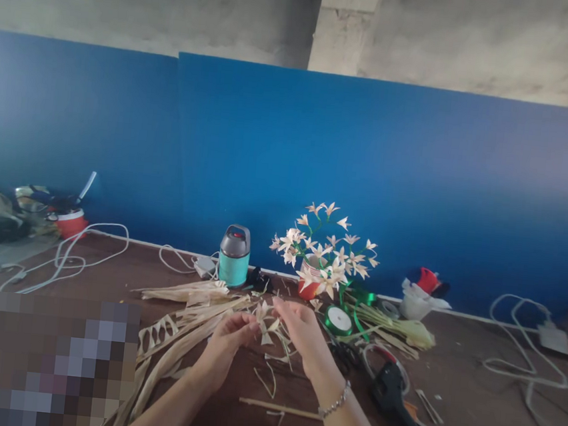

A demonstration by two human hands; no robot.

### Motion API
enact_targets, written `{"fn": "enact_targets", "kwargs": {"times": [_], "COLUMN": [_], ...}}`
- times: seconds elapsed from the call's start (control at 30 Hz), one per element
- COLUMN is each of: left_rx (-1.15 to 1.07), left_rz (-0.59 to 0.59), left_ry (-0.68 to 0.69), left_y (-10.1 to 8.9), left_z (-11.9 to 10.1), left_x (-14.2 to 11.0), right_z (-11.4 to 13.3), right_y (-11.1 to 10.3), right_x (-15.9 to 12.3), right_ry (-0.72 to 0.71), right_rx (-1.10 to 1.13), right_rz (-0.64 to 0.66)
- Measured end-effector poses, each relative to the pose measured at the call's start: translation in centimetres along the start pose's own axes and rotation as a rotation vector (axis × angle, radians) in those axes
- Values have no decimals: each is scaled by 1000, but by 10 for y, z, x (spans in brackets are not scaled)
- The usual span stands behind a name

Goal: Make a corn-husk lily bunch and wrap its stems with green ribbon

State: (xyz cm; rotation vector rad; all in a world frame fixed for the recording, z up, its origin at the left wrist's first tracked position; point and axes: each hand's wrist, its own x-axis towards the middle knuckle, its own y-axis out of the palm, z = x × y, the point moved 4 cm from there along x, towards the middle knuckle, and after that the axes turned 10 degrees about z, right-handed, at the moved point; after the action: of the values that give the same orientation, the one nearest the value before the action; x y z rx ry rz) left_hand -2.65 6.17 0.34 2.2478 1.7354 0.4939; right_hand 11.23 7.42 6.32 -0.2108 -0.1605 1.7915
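Low over the table, a pale flower (pixel 263 313) of dried husk is between my two hands. My left hand (pixel 229 343) is closed, its thumb and forefinger pinching the flower's lower left side. Closed too, my right hand (pixel 304 332) has its fingertips together at the flower's right petals, partly hiding them. Husk scraps and thin strips (pixel 268 375) lie beneath the hands. Long dried husk leaves (pixel 177 353) spread beside my left forearm. A thin stick (pixel 280 408) lies on the table near my right wrist.
Behind the hands, several husk flowers (pixel 330 283) stand in a red-and-white cup (pixel 308 288). A turquoise flask (pixel 233 265) is left of it. Green ribbon on a spool (pixel 338 320), black-handled scissors (pixel 349 358) and a black glue gun (pixel 390 387) lie right. A blue partition (pixel 369 161) backs the table.
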Motion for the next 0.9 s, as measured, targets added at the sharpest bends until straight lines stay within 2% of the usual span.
{"fn": "enact_targets", "kwargs": {"times": [0.13,0.3,0.6,0.9], "left_rx": [-22,-70,-289,-391], "left_rz": [-13,-14,55,95], "left_ry": [-10,-17,-45,-64], "left_y": [-1,-1,-2,1], "left_z": [-1,0,8,7], "left_x": [1,1,1,0], "right_z": [-5,-14,-9,-9], "right_y": [-2,2,13,14], "right_x": [0,1,-1,0], "right_ry": [114,158,115,69], "right_rx": [104,171,275,286], "right_rz": [59,117,226,289]}}
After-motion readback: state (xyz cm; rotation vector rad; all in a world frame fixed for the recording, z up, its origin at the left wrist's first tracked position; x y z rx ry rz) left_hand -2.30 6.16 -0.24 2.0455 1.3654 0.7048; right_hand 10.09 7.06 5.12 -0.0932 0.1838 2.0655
